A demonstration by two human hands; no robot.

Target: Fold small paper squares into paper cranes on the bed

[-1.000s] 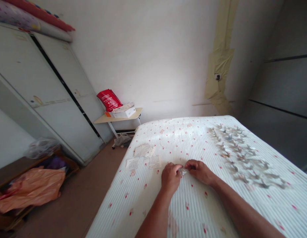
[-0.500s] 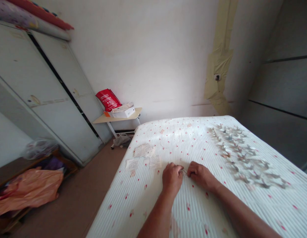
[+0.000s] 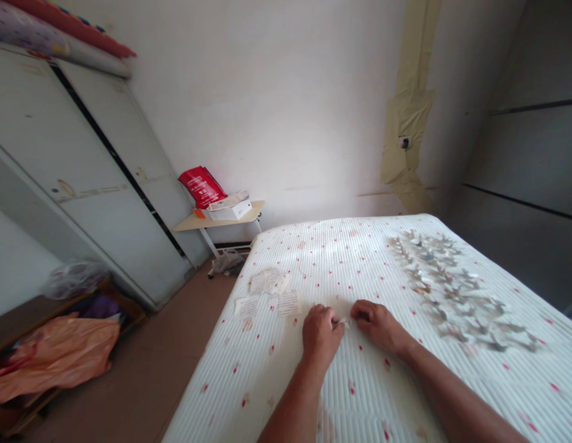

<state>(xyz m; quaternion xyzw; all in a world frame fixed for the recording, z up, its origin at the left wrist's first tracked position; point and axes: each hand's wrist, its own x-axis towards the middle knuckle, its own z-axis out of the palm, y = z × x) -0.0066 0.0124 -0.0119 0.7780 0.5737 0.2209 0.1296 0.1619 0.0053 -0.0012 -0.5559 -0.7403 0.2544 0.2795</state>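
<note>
Head view, bed point(image 3: 230, 381): ribbed and red-dotted, it filled the foreground.
Small folded shapes point(image 3: 440, 275): blurred, they lay in loose rows toward the bed's right edge.
Printed sheets point(image 3: 289, 303): lay flat on the left, some overlapping.
Left hand point(image 3: 320, 332): fingers nearly closed, pinching the paper piece point(image 3: 344, 322).
Right hand point(image 3: 377, 323): half curled beside it; whether its fingertips gripped couldn't be told.
Paper piece: between the hands, partly hidden by fingers; probably light, easily creased, best held by an edge.
</note>
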